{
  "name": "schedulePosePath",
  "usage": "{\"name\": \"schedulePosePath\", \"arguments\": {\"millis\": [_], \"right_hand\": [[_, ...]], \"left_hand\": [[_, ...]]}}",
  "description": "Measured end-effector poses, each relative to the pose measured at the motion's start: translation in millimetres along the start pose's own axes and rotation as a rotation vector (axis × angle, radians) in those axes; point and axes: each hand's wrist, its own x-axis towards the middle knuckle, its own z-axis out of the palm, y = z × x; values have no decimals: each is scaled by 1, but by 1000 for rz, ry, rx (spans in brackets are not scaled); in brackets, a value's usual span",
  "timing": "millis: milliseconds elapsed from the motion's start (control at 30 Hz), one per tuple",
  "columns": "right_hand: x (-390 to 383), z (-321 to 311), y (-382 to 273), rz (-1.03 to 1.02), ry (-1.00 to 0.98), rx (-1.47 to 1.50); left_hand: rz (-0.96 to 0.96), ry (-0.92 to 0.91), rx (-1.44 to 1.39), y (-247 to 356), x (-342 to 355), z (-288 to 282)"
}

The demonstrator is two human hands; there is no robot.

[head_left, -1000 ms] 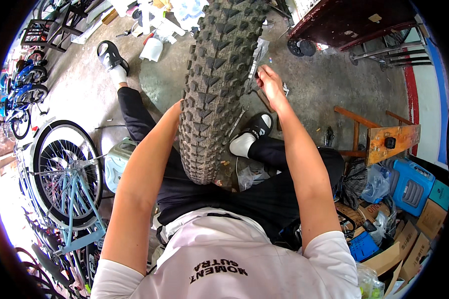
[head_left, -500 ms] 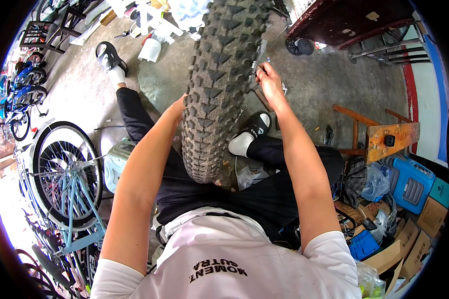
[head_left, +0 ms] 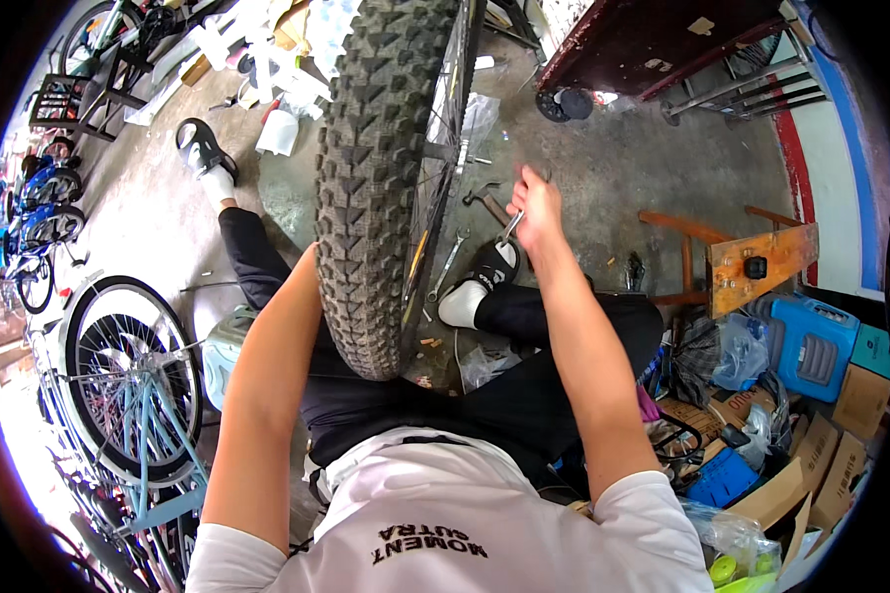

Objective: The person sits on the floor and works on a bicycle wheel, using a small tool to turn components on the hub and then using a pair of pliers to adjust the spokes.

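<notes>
The bicycle wheel (head_left: 386, 188) with its knobby tyre stands upright between the seated person's legs, its lower edge resting near the lap and its far end running out of the top of the view. The right hand (head_left: 536, 210) is closed around a slim metal wrench (head_left: 510, 225), held on the right side of the wheel, near the hub (head_left: 455, 153). The left hand is hidden behind the tyre; the left forearm (head_left: 267, 395) runs up to its left side, so it probably steadies the wheel, but its grip cannot be told.

What could go wrong: the wheel has no stand, only the lap and the hidden hand. A hard push on the wrench could roll or tip it to the left, toward the pale blue bicycle (head_left: 133, 385) just beside the person. If the wrench slips off the hub, the knuckles could strike the spokes (head_left: 435, 212) or the axle end. Loose tools lie on the concrete floor (head_left: 613, 178) close to the right foot in its white sock and black sandal (head_left: 480, 282), among them a spanner (head_left: 447, 263); a shift of the leg could kick them away or catch on them. The cardboard boxes (head_left: 831, 435) and blue case (head_left: 811, 341) to the near right leave little room to move that way.
</notes>
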Motion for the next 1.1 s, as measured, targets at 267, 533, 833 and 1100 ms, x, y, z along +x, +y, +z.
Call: {"name": "schedulePosePath", "arguments": {"millis": [267, 533, 833, 1100], "right_hand": [[-11, 1, -20, -332, -113, -243], [-20, -3, -20, -332, -352, -114], [-27, 4, -24, -326, -349, -32], [-43, 25, -35, -688, -32, -543]], "left_hand": [[-20, 14, 6, -1, -7, -3], [-14, 10, 3, 2, -4, 2], [-12, 5, 7, 8, 0, 6], [-6, 11, 12, 8, 3, 6]]}}
